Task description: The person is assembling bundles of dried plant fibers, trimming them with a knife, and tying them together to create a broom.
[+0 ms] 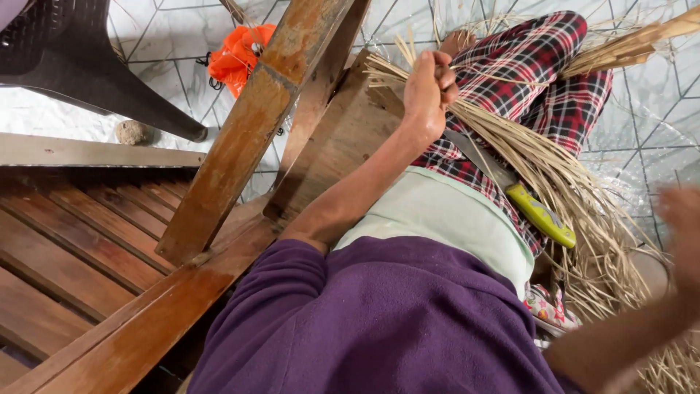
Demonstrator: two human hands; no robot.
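Head view, looking down over a purple sleeve and a pale green garment to a lap in red, black and white plaid. The left hand (pixel 429 91), in the upper centre of the frame, is closed in a fist around a bundle of dry straw-coloured fibres (pixel 539 164). The cut ends fan out past the fist toward the upper left; the long loose strands trail away toward the lower right, across the plaid leg, and end in a tangled heap at the right edge. The bundle's long axis thus runs on a diagonal from upper centre to lower right.

A knife with a yellow-green handle (pixel 541 216) lies on the lap just below the bundle and roughly parallel to it, handle toward the lower right, grey blade pointing up toward the fist (the blade tip is hidden among the fibres).

The right hand (pixel 682 226) is a blur at the right edge of the frame; whether its fingers are spread or curled cannot be told, and it appears to hold nothing. It lies beyond the knife handle's end, so it is the nearer hand to that handle and to the loose tail of the fibres.

Surroundings: a wooden frame (pixel 255 124) crosses the upper centre, slatted wooden boards (pixel 80 241) fill the left, an orange plastic bag (pixel 237 55) lies on the tiled floor (pixel 649 109), and a dark plastic chair (pixel 80 66) sits at the upper left.
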